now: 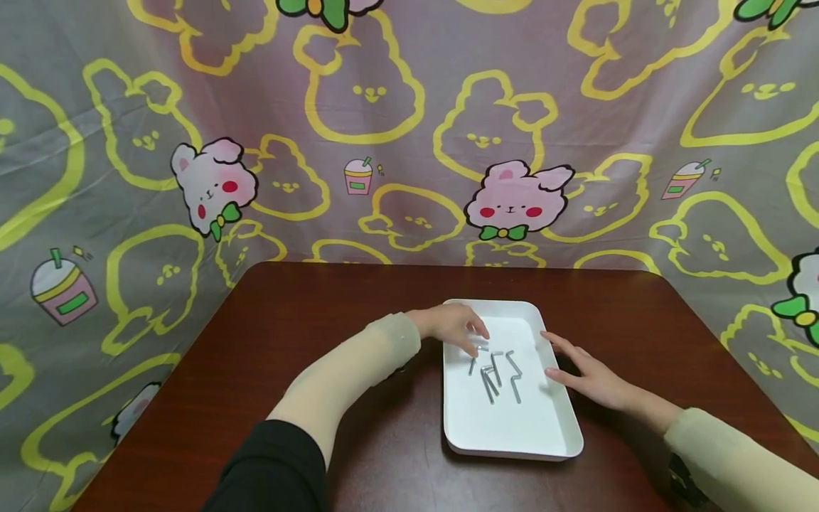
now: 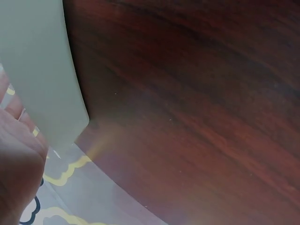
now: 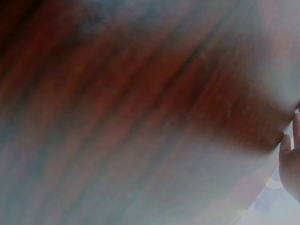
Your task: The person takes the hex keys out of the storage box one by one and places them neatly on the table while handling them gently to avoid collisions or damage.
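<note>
A white rectangular tray [image 1: 512, 430] stands on the table, with several small L-shaped metal hex keys [image 1: 488, 384] lying loose near its middle. My left hand [image 1: 456, 327] reaches over the tray's left rim, its fingers bent down and apart just above the upper hex keys. No key shows clearly between those fingers. Alongside the right rim, my right hand [image 1: 591, 377] has its fingers spread and rather straight, the tips at the tray's edge. The left wrist view shows part of the left hand [image 2: 18, 159] behind the tray's wall [image 2: 42, 70]. Only some fingers of the right hand [image 3: 291, 168] appear in the right wrist view.
The dark reddish-brown wooden table [image 1: 358, 427] extends around the tray on all sides. A grey curtain [image 1: 397, 163] with yellow outlines and cartoon animals hangs behind the table and along its sides.
</note>
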A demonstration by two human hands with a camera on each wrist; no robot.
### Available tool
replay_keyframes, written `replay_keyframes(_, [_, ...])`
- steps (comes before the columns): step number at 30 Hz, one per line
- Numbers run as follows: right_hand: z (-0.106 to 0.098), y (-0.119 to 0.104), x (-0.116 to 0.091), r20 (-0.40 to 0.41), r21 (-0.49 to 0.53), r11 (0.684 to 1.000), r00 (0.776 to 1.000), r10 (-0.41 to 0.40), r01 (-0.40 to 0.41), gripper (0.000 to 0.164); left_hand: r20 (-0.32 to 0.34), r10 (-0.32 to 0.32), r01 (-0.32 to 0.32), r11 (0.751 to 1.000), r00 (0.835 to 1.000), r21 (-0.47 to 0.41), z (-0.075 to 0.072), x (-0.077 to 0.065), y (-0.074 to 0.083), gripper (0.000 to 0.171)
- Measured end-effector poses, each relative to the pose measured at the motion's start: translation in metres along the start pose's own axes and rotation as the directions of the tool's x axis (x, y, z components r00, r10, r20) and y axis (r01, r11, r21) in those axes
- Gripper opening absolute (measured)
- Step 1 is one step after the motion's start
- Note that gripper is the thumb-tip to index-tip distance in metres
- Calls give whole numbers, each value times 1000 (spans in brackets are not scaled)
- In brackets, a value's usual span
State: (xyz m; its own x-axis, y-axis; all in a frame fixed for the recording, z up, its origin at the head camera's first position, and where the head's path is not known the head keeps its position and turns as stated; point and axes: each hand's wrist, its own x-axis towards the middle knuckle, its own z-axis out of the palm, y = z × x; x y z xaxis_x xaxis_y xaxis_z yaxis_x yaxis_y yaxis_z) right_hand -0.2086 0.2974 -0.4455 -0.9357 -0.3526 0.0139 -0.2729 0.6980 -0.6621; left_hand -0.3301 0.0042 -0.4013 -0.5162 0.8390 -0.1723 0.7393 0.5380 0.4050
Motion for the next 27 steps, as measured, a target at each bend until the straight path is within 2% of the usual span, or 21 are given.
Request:
replay_keyframes(4, [1, 0, 1, -2, 1, 1000, 1000, -5, 5, 72, -29, -5, 5, 1000, 1000, 13, 3, 1, -2, 37])
replay_keyframes(12, [1, 0, 2, 2, 3, 1000, 1000, 7, -7, 72, -85, -2, 0, 1000, 996, -23, 13, 5, -8, 31])
replay_keyframes(21, [1, 3, 2, -6, -7, 1000, 1000, 1, -1, 71, -143, 23, -16, 999, 989, 48, 18, 8, -7, 22])
replay_keyframes(27, [1, 3, 1, -10, -13, 1000, 1000, -3, 3, 71, -145, 32, -20, 996, 989, 83, 19, 7, -6, 19])
